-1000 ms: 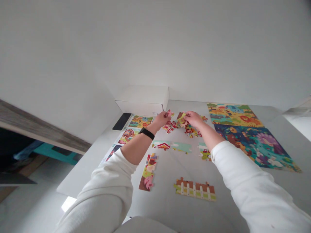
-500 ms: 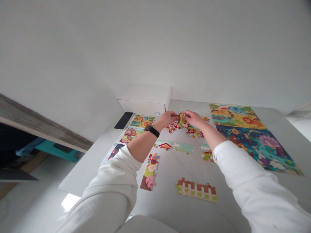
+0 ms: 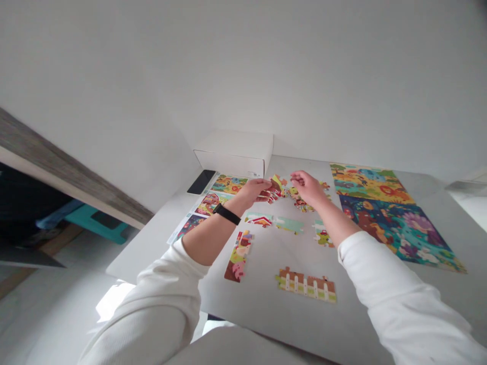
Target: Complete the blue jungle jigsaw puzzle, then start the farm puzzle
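My left hand (image 3: 255,191), with a black watch band at the wrist, is closed on a jigsaw piece (image 3: 277,183) in yellow-green and brown, raised above the far part of the table. Close by on the right, my right hand (image 3: 307,186) hovers over loose puzzle pieces (image 3: 300,204), its fingers loosely bent and slightly apart; I see nothing between them. Nearer to me lie joined pieces: a red roof strip (image 3: 261,221), a pale green strip (image 3: 289,224), a red-car section (image 3: 322,235), a pig strip (image 3: 238,261) and a white-fence strip (image 3: 306,286).
Two finished puzzles, a lion scene (image 3: 371,182) and a dark blue forest scene (image 3: 403,228), lie on the right. Picture sheets (image 3: 209,204) and a black phone (image 3: 201,181) are on the left. Behind stands a white box (image 3: 234,152) by the wall.
My right hand has come away from the jigsaw piece and moved slightly right. My left hand keeps the piece, now a little lower and further left. The view has shifted slightly.
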Available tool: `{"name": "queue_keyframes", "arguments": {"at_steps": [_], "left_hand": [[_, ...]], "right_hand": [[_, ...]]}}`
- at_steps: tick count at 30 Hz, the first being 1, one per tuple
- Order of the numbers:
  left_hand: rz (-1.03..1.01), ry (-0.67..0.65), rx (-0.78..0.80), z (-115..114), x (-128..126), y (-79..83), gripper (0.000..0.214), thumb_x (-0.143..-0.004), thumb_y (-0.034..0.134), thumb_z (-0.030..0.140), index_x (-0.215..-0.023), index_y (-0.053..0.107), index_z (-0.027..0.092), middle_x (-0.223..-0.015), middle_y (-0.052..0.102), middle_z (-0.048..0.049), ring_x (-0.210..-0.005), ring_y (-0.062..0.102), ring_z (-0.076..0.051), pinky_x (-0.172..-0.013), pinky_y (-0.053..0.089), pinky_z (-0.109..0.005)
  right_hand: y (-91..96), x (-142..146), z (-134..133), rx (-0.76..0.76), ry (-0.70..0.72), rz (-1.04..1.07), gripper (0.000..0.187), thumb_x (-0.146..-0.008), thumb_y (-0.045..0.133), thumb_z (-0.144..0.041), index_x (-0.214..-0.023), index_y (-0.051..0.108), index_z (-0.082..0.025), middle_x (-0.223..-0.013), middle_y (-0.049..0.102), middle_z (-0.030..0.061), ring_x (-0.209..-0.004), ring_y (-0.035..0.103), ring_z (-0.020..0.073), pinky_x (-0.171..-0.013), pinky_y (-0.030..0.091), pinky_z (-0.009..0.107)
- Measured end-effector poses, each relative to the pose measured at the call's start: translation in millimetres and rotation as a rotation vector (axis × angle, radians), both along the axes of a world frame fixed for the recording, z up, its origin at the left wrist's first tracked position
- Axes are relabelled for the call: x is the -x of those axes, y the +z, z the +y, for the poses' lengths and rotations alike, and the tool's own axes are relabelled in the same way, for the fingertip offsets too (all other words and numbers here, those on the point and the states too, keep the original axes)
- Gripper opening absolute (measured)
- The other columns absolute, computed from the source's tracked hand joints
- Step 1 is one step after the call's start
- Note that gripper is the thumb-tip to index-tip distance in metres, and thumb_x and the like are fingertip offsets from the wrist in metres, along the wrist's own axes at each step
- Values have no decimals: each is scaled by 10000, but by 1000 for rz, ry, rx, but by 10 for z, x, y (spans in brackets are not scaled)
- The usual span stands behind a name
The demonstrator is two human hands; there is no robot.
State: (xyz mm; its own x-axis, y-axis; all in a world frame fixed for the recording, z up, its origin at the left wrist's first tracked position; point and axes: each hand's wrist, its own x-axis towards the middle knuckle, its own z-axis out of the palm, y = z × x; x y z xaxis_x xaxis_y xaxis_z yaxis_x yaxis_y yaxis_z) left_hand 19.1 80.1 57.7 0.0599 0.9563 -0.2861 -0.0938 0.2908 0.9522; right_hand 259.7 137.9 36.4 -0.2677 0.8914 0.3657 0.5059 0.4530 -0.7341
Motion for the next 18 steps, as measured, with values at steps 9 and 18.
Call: {"name": "queue_keyframes", "arguments": {"at_steps": [9,18], "left_hand": [[-162,-21,-67,-882,-186,53,380,-726,936,451,-917,742,187,-946,732,-34,-641,614,-71,-527,465,-184],[-122,-118,-81,-1737,-351,91,409,-728,929,490,-890,733,169,-931,712,-45,-664,610,-78,-531,431,-194]], "right_hand": [[291,-59,-1138,-405,175,-93,236,-915,764,-256,-1135,679,-273,-1195,734,113,-1195,677,332,-993,599,508],[279,-269,-2062,-530,125,-239,287,-953,758,-231,-1232,705,-269,-1286,754,125,-1239,703,348,-1097,572,547]]}}
